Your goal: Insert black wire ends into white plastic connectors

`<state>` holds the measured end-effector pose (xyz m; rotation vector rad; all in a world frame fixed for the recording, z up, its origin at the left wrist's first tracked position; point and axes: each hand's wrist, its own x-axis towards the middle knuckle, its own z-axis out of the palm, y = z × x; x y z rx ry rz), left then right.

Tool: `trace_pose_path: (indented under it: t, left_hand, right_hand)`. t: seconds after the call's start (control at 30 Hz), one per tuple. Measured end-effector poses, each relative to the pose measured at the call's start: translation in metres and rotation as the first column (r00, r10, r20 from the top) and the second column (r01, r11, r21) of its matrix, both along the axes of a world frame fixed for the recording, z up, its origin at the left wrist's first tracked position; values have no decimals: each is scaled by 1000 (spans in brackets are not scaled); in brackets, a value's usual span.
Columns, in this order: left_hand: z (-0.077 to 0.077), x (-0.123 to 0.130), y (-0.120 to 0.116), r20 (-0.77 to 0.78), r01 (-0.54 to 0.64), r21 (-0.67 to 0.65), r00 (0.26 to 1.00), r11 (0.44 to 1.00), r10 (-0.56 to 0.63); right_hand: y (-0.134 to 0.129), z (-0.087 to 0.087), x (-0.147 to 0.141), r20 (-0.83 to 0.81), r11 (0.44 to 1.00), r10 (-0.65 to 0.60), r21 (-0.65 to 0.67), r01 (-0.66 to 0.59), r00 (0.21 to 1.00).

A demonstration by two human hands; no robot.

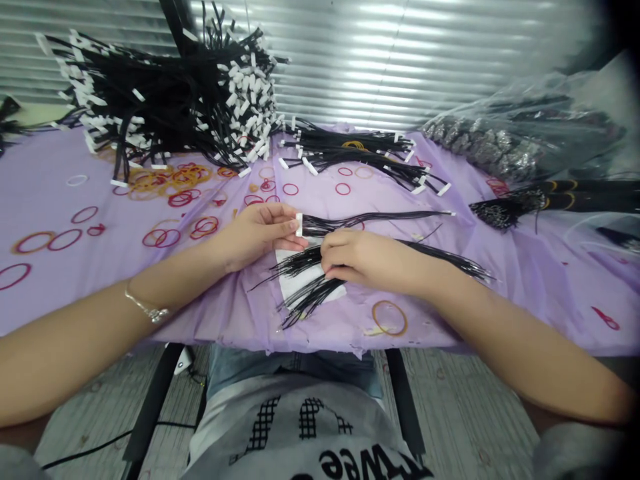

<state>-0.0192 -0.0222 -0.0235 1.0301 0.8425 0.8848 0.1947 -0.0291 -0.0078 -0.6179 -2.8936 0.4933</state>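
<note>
My left hand (pixel 273 230) pinches a white connector (pixel 299 225) between thumb and fingers. Several black wires run to the right from this connector, and at least one ends in a small pale tip. Just right of it, my right hand (pixel 353 259) has its fingers curled together over loose black wires (pixel 300 262); the fingertips are partly hidden. These loose wires lie in two bunches across a white sheet (pixel 287 287), with their far ends fanning out beyond my right wrist.
A large heap of black cables with white connectors (pixel 175 100) stands at the back left. Finished-looking cables (pixel 350 150) lie behind my hands. Rubber bands (pixel 170 180) are scattered over the purple cloth (pixel 240 293). At right are a wire bundle (pixel 505 208) and a clear plastic bag (pixel 545 127).
</note>
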Motion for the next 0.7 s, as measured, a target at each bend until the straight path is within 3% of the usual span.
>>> trace_pose_path:
  t: [0.07,0.17,0.27,0.33,0.7]
  left_hand:
    - [0,0,0,-12,4,3,1000,1000,-4]
    - [-1,-1,0,-24,44,16,999,999,-44]
    - [-3,-2,-1,-45,95,25,995,995,-94]
    - [-3,-2,-3,-49,120,29,992,992,-119]
    - [0,0,-6,-13,153,38,988,987,-153]
  right_hand:
    - [-1,-1,-2,-26,1000,-25,-19,25,999]
    - [-7,1,-4,-125,986,-168,-24,167,978]
    - [-12,2,-8,-298,920,-378,-15,391,877]
    - [-14,1,-10,-368,886,-441,-33,463,819]
    - [-8,-13,-16,-421,881,-463,-121,458,780]
